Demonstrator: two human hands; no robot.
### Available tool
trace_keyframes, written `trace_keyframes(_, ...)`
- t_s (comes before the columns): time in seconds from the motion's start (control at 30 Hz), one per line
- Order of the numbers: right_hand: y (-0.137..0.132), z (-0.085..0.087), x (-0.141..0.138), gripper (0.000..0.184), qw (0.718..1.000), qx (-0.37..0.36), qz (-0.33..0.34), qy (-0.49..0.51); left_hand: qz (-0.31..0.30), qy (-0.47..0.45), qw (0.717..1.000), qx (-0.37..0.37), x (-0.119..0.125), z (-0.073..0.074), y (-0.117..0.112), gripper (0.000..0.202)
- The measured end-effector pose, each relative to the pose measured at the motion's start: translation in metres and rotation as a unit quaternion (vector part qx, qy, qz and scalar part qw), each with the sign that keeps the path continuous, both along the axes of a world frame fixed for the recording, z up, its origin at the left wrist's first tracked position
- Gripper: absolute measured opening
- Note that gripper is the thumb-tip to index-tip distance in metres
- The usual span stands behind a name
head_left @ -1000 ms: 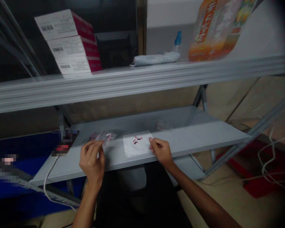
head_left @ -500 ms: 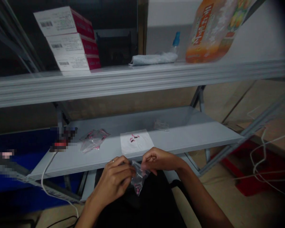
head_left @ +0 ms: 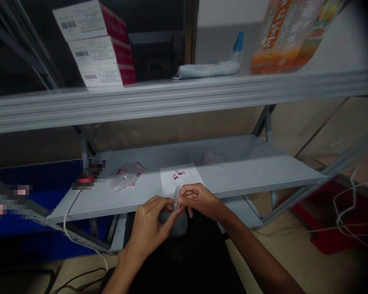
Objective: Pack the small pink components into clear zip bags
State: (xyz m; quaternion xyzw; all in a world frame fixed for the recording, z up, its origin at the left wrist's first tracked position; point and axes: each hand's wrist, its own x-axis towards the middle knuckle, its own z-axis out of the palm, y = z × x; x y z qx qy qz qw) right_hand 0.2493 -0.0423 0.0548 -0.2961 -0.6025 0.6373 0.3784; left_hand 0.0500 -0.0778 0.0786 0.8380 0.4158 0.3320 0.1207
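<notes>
So the thing in play is a small clear bag (head_left: 177,199), held upright right in front of the person, just over the front edge of the lower shelf (head_left: 251,171), with its top pinched between both hands. The grip is narrow on both sides: the left hand (head_left: 150,228) has its fingertips (head_left: 168,206) on the bag's lower side, and the right hand (head_left: 199,200) pinches higher up with thumb and fingers close together. Both wrists are turned inward, forearms coming up from below and meeting at the middle. Below the grip there's a grey blob (head_left: 174,222), but I can't tell if that's the rest of the bag. Just past the hands sits a white paper sheet (head_left: 180,177) with little pink and dark bits on it. To the left of the grip there's a loose pile of clear bags (head_left: 127,176) with pink bits inside, and behind the sheet lies one more clear bag (head_left: 213,158). So some bits are bagged and some are on the sheet, but I can't count them. Up on the top shelf, well above the hands, are stacked boxes (head_left: 95,45).
</notes>
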Motion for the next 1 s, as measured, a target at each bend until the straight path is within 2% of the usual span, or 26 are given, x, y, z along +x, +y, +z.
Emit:
trace_keyframes(0.13, -0.005, 0.002, -0.008, 0.031, 0.996, 0.065, -0.051, -0.034, 0.006, -0.053, 0.996, -0.07, 0.004, 0.0, -0.002, 0.015)
trace_keyframes(0.27, -0.008, 0.001, -0.011, 0.03, 0.986, 0.134, -0.059, -0.073, -0.023, -0.092, 0.984, -0.151, 0.002, 0.0, 0.0, 0.022)
trace_keyframes(0.37, -0.012, 0.003, -0.009, 0.03, 0.953, 0.239, -0.079, -0.167, -0.019, -0.11, 0.977, -0.179, 0.0, -0.004, 0.004, 0.027)
trace_keyframes(0.47, -0.016, 0.005, -0.006, 0.023, 0.909, 0.314, -0.108, -0.251, 0.072, -0.115, 0.983, -0.123, -0.001, -0.012, 0.01, 0.025)
trace_keyframes(0.53, -0.016, 0.003, -0.004, 0.018, 0.891, 0.323, -0.132, -0.29, 0.137, -0.106, 0.983, -0.066, 0.0, -0.017, 0.012, 0.021)
trace_keyframes(0.57, -0.015, 0.002, -0.004, 0.016, 0.885, 0.315, -0.151, -0.307, 0.15, -0.099, 0.983, -0.046, 0.002, -0.019, 0.012, 0.02)
trace_keyframes(0.63, -0.01, -0.001, -0.003, 0.009, 0.881, 0.286, -0.202, -0.317, 0.118, -0.083, 0.989, -0.041, 0.006, -0.022, 0.008, 0.018)
trace_keyframes(0.7, -0.004, -0.005, -0.002, 0.002, 0.9, 0.25, -0.227, -0.276, 0.06, -0.085, 0.993, -0.06, 0.011, -0.023, 0.004, 0.018)
trace_keyframes(0.77, 0.001, -0.008, -0.002, 0.01, 0.933, 0.209, -0.22, -0.195, 0.057, -0.145, 0.986, -0.062, 0.011, -0.023, 0.005, 0.012)
trace_keyframes(0.8, 0.004, -0.008, -0.001, 0.013, 0.946, 0.187, -0.214, -0.155, 0.075, -0.195, 0.976, -0.06, 0.009, -0.023, 0.008, 0.012)
trace_keyframes(0.87, 0.009, -0.007, -0.002, 0.02, 0.962, 0.145, -0.213, -0.095, 0.104, -0.311, 0.94, -0.094, 0.001, -0.023, 0.018, 0.033)
trace_keyframes(0.9, 0.013, -0.005, -0.002, 0.023, 0.965, 0.132, -0.215, -0.075, 0.092, -0.361, 0.917, -0.145, -0.003, -0.023, 0.025, 0.041)
trace_keyframes(1.0, 0.03, 0.004, -0.006, 0.023, 0.966, 0.13, -0.219, -0.035, -0.004, -0.444, 0.827, -0.345, -0.013, -0.026, 0.047, 0.049)
